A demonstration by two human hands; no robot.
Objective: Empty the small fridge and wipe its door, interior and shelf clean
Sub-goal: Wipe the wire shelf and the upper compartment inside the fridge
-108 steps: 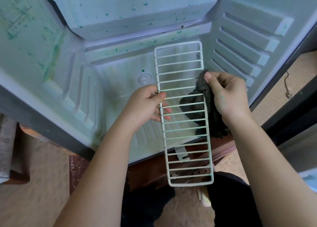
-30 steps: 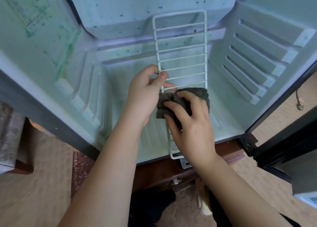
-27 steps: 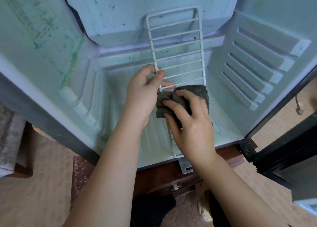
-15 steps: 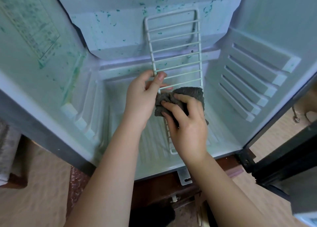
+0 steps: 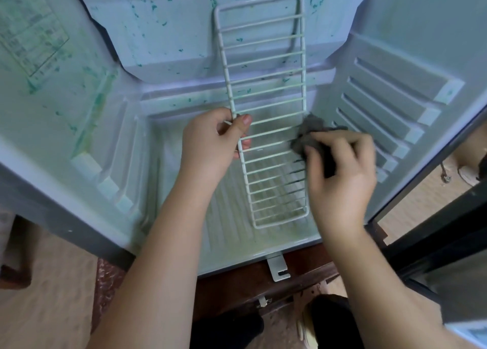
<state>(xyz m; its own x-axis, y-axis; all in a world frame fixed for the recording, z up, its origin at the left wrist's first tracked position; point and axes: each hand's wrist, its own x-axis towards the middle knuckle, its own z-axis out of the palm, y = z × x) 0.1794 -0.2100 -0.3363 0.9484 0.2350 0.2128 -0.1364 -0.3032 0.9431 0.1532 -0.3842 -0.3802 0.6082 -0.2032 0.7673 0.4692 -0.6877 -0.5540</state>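
Wiping the wire shelf, held lengthwise inside the open fridge.
Left grip clasps its left rail; right grip, across the rungs, pinches a grey cloth on the right rail. Brace firmly, rub each rung.

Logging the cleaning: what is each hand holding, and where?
Left hand holds the wire shelf by its left side rail; right hand holds a grey cloth against the right rail.

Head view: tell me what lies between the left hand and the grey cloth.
Only bare rungs of the wire shelf, fridge floor showing through, as the head view shows. The left hand grips one rail; the cloth sits at the other.
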